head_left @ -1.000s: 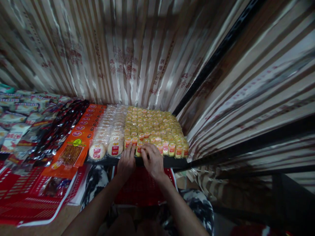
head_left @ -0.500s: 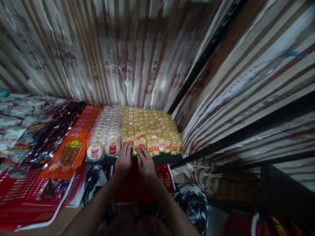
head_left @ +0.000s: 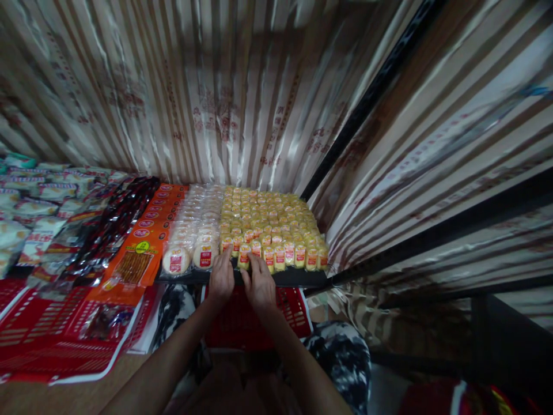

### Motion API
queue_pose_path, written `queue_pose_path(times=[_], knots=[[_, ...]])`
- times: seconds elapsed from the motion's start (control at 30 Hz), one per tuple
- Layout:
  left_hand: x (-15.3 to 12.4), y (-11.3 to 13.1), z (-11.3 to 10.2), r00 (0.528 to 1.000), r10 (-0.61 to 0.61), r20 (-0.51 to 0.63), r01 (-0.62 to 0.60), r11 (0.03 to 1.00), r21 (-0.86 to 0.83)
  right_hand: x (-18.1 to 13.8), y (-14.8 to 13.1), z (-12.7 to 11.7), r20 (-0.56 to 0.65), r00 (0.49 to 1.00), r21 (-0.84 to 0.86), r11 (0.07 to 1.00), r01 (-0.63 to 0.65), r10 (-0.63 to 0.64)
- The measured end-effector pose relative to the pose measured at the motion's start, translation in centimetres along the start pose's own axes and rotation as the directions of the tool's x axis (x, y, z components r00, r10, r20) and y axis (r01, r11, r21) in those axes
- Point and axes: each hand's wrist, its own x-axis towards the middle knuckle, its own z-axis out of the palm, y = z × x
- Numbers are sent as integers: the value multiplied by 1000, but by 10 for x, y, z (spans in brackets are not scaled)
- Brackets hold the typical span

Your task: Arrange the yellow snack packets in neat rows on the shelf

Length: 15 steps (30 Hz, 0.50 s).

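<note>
Both my hands rest at the front edge of a dark shelf (head_left: 298, 278) packed with rows of small yellow wrapped cakes (head_left: 276, 222). My left hand (head_left: 222, 275) touches the front-row cakes near the left end of the yellow block. My right hand (head_left: 260, 280) has its fingertips on the front-row yellow cakes next to it. Whether either hand grips a cake is unclear. Larger round pale cakes (head_left: 190, 253) with red labels lie left of the yellow ones.
Orange snack packets (head_left: 138, 253) and dark packets (head_left: 112, 222) fill the shelf to the left, with pale bags (head_left: 30, 202) beyond. A red basket (head_left: 250, 323) sits below my hands. Red packs (head_left: 56, 334) lie lower left. Striped plastic sheeting (head_left: 242, 98) hangs behind and to the right.
My hands have shifted slightly along the front row of yellow cakes and drawn closer together. The camera view has moved a little.
</note>
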Motion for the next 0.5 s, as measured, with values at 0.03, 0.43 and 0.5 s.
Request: queue_pose_path(times=[0.03,0.43,0.5], knots=[[1,1,-1,1000,-21,-3,21,1000,-13,3,-3,0,10,1000,-34,999,-29,30],[6,13,-11,993,-119,16,120,993,-12,9,-7,8,6,997,-88,993,-76,77],[7,12,-13,992,-129,16,129,992,-11,10,-8,8,22,995,-94,991,-91,93]])
